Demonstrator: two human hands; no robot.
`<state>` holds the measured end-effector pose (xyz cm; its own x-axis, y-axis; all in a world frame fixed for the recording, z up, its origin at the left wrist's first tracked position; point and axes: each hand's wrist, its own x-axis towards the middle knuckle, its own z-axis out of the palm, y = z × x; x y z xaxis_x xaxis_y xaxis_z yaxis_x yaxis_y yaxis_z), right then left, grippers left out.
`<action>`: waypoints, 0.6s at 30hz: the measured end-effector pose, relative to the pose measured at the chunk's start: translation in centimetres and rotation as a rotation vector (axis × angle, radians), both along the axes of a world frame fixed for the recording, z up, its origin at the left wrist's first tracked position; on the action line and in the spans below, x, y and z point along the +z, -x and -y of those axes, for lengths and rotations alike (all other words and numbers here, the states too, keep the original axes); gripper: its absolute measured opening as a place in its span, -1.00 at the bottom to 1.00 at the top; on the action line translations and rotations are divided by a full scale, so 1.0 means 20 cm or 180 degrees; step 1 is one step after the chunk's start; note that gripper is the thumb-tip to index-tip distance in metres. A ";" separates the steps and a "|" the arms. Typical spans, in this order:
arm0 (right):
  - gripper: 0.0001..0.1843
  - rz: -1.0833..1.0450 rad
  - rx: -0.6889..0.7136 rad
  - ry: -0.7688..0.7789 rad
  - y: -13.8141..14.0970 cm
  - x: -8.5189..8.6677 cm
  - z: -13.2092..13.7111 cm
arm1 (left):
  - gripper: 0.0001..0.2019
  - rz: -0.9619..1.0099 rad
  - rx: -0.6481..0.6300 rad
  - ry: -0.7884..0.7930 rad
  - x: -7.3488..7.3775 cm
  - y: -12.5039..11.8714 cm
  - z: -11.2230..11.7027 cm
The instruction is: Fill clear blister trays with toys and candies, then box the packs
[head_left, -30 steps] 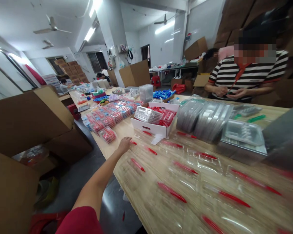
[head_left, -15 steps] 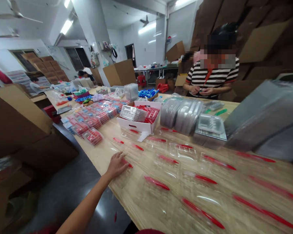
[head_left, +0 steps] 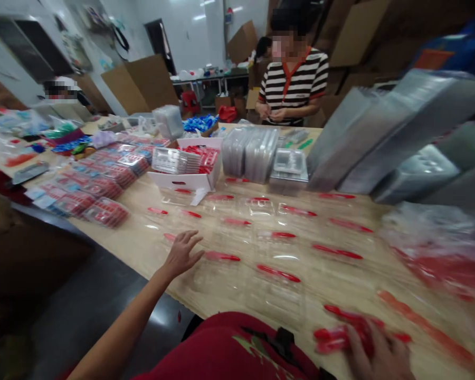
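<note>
My left hand [head_left: 181, 253] reaches over the near edge of the wooden table [head_left: 142, 240] with fingers spread, holding nothing, just left of a clear plastic tray with a red pen-like piece [head_left: 221, 257] in it. My right hand [head_left: 374, 351] is at the bottom right, blurred, and it seems to grip a bunch of red pieces [head_left: 340, 330]. Several more clear trays [head_left: 285, 253], each with a red piece, lie in rows across the table.
A white box [head_left: 184, 179] of red parts and clear trays stands mid-table. Stacks of clear trays [head_left: 257, 153] lie behind it, and larger stacks [head_left: 380, 132] at right. Packed red packs [head_left: 103, 211] line the left. A person in a striped shirt [head_left: 295, 84] stands across the table.
The view has swung right and down. My left hand slid back along the table edge and its fingers have spread. My right hand has come into view at the bottom right with red pieces.
</note>
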<state>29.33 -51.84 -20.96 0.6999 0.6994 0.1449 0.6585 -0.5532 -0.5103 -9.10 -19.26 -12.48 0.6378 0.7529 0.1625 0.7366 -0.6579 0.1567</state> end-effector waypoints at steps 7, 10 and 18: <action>-0.46 0.0003 -0.0348 -0.0227 -0.01 0.13 0.07 | -0.73 0.0328 -0.0332 -0.0338 -0.03 -0.11 0.06; -0.53 0.0024 -0.0224 -0.0050 -0.04 0.13 0.12 | -0.75 0.0589 -0.0412 -0.0451 0.00 -0.15 0.07; -0.41 0.0088 0.0624 0.0195 -0.08 0.21 0.04 | -0.77 0.0697 -0.1915 0.0805 0.11 -0.76 0.39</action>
<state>30.86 -52.61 -16.66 0.5459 0.8299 0.1152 0.7698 -0.4426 -0.4600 6.00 -27.15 -10.31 0.9292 0.3099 0.2012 0.1886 -0.8661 0.4629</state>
